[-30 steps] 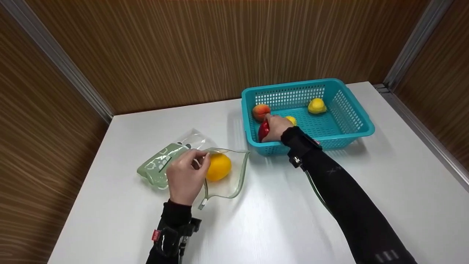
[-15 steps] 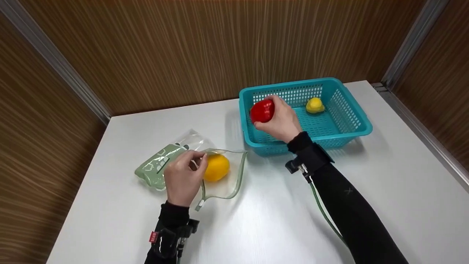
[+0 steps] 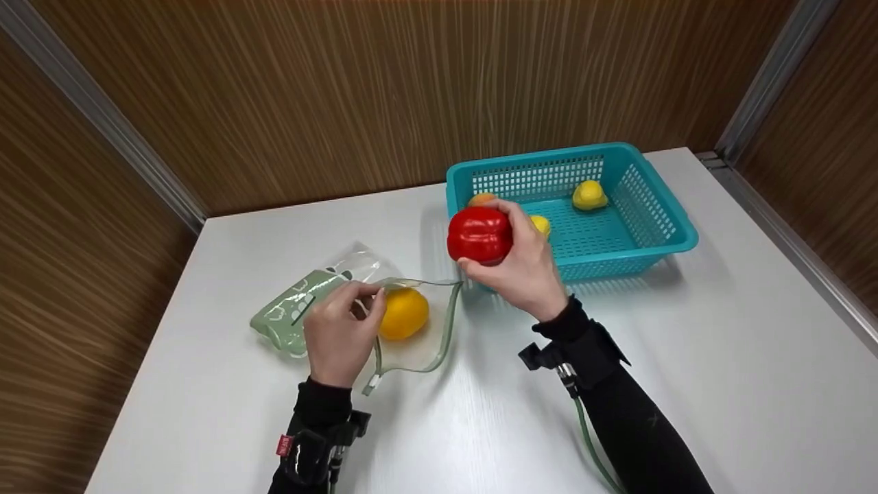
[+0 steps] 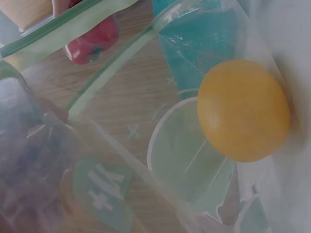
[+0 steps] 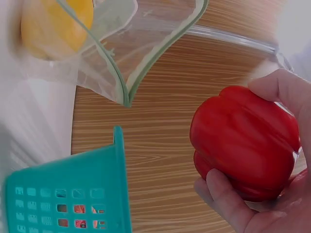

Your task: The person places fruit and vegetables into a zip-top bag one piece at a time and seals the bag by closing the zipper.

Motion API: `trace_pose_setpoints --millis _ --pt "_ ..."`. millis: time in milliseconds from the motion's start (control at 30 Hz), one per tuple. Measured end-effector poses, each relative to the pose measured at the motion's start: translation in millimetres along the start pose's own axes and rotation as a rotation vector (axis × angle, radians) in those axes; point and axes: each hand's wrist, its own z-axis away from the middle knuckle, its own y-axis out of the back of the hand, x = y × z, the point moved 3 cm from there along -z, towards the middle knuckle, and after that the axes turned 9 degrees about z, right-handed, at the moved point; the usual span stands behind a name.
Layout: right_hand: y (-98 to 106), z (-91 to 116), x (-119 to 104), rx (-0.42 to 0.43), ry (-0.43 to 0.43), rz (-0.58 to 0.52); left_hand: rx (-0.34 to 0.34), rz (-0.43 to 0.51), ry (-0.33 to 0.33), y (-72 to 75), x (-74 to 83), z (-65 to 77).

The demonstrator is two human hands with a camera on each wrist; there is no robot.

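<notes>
Red pepper (image 3: 480, 235) in one hand, plastic bag (image 3: 451, 315) in the other

A person's right hand (image 3: 529, 274) holds the red pepper in the air, the thumb on its near side and fingers curled over its far side. The left hand (image 3: 341, 336), to the left and nearer, pinches the edge of the plastic bag between thumb and fingertips. The pepper hangs to the far right of the left hand, outside the bag and apart from its green-edged mouth, which gapes toward the right.

Inside the bag, just right of the left hand's fingertips, sits a yellow-orange fruit (image 3: 405, 314). Green printed plastic (image 3: 295, 317) lies to the far left of that hand; whether it belongs to the same bag is hard to tell.

Beyond the right hand, a teal basket (image 3: 617, 264) stands at the far right of a white table (image 3: 466, 432). It holds a peach-coloured fruit (image 3: 482, 199), partly hidden behind the pepper, a yellow item (image 3: 540, 225) mostly masked by the right hand, and a yellow fruit (image 3: 590, 195) near the far wall. Wood-grain panels (image 3: 329, 103) rise behind.
</notes>
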Motion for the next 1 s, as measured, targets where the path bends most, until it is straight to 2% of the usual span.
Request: trace_pose_setpoints --millis 233,400,600,1000 --pt "-10 14 -8 -0.045 0.047 0.046 0.022 -0.015 -0.024 2.4 -1.7 0.0" --pt "-15 22 -17 -0.111 0.081 0.093 0.016 -0.019 0.002 2.6 -1.5 -0.3" --pt "-12 30 -26 -0.182 0.106 0.132 0.012 -0.017 0.013 1.3 -0.1 -1.3" --pt "-18 44 -37 -0.293 0.238 0.226 0.019 -0.012 0.01 2.0 -0.6 -0.4"
